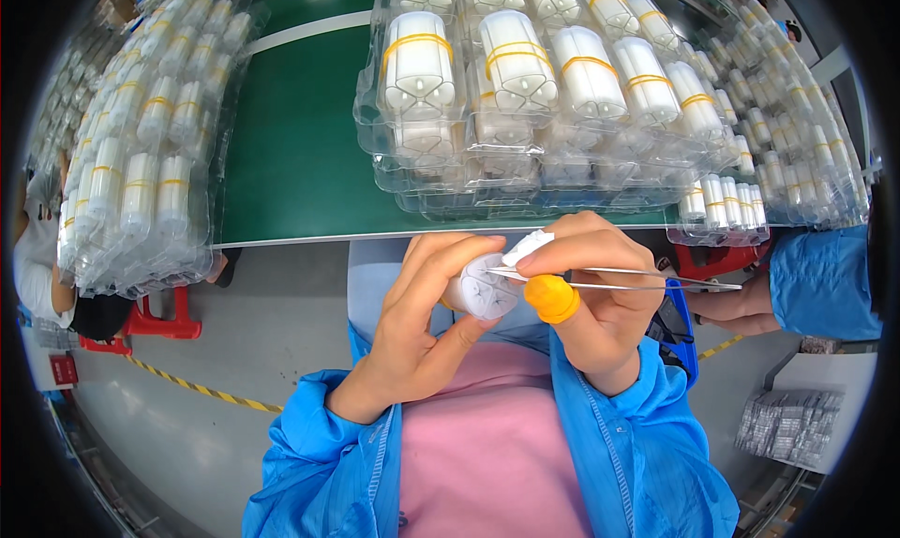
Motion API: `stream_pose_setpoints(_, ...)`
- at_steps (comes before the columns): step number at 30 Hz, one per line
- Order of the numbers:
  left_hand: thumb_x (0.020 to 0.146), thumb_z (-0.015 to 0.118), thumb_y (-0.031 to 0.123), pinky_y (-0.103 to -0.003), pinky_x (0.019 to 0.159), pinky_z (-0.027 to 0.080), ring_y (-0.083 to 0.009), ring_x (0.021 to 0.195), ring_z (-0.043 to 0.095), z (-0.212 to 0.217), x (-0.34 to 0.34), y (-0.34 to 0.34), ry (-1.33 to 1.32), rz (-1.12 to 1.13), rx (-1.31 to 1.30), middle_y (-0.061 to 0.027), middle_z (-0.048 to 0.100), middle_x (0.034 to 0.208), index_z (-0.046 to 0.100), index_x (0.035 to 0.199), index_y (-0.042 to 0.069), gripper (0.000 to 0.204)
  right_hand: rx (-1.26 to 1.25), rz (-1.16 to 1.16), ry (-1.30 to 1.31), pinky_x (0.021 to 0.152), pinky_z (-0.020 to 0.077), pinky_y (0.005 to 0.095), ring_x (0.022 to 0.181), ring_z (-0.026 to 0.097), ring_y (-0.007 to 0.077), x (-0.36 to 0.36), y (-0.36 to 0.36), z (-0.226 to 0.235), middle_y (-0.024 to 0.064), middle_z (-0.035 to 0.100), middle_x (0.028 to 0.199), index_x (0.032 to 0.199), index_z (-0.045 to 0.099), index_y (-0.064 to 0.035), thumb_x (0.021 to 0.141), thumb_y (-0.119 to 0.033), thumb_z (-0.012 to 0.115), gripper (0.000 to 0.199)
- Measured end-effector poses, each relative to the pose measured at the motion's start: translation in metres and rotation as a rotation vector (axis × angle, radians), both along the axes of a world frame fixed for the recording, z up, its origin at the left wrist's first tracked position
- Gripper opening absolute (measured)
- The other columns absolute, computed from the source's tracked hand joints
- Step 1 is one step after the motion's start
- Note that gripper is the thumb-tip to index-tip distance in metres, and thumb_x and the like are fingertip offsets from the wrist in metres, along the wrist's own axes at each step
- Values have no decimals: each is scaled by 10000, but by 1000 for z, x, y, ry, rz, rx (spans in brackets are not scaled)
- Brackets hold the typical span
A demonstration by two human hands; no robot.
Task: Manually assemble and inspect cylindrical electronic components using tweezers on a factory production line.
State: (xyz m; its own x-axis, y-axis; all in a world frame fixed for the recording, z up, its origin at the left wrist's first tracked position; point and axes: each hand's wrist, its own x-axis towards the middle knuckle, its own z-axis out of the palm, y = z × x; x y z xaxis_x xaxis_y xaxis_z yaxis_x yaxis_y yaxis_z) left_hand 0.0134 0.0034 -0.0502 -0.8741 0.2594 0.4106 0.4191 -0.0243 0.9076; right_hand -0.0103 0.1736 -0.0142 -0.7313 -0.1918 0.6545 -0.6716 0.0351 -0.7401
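My left hand [403,336] is closed around a white cylindrical bundle [489,294], its round end turned up toward me. Thin lines divide that end into wedge-shaped parts, and a bit of yellow band shows at its side. Metal tweezers [647,279] are pinched in my right hand [605,299], with their tips at the bundle's end face; whether they grip anything is too small to tell. A white finger cot [528,247] covers a fingertip of the right hand, and an orange one [551,299] covers its thumb.
Stacked clear plastic trays [450,177] of similar banded white cylinders stand on the green table [291,135] just beyond my hands. More tray stacks [141,182] rise at left and far right. Red stools [164,318] stand below, and another person's blue clothing [830,285] shows at right.
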Motion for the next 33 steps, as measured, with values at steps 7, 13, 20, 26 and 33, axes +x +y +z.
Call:
stream_pose_setpoints(7, 716, 667, -23, -344, 864, 408, -298, 1011, 499, 0, 1, 2, -30, 17, 15, -167, 522, 1131, 512, 1211, -10, 519, 55, -14, 40, 600, 487, 269, 669, 620, 224, -1, -1, 2, 126, 645, 770, 861, 666, 1, 701, 6, 687, 161)
stream_pose_setpoints(13, 693, 668, -31, -355, 847, 410, -310, 989, 501, -3, 0, 3, -25, 51, -33, -164, 534, 1111, 520, 1191, -14, 520, 128, -18, 56, 564, 465, 283, 637, 604, 238, -5, -5, 1, 120, 619, 737, 831, 645, -7, 681, 13, 671, 153)
stream_pose_setpoints(20, 752, 592, -46, -299, 908, 392, -219, 1063, 492, -3, -10, -7, 227, 41, -319, -148, 486, 1157, 461, 1224, -52, 489, 273, 10, 23, 593, 461, 275, 673, 597, 214, -4, -2, 9, 121, 630, 812, 855, 650, -4, 703, 1, 678, 155)
stream_pose_setpoints(26, 776, 601, -43, -335, 946, 382, -242, 1120, 477, -2, -2, -3, -110, -122, 171, -145, 472, 1218, 447, 1270, -13, 518, -98, 29, -113, 629, 477, 272, 716, 612, 197, 2, 2, 1, 133, 655, 827, 893, 666, 28, 725, -15, 700, 176)
stream_pose_setpoints(33, 819, 568, -37, -335, 997, 348, -227, 1176, 448, -1, 1, -1, -227, -206, 285, -144, 455, 1257, 392, 1312, -24, 524, 85, -21, 6, 570, 492, 277, 666, 624, 211, 10, 1, 13, 116, 660, 803, 847, 692, -15, 687, -36, 731, 166)
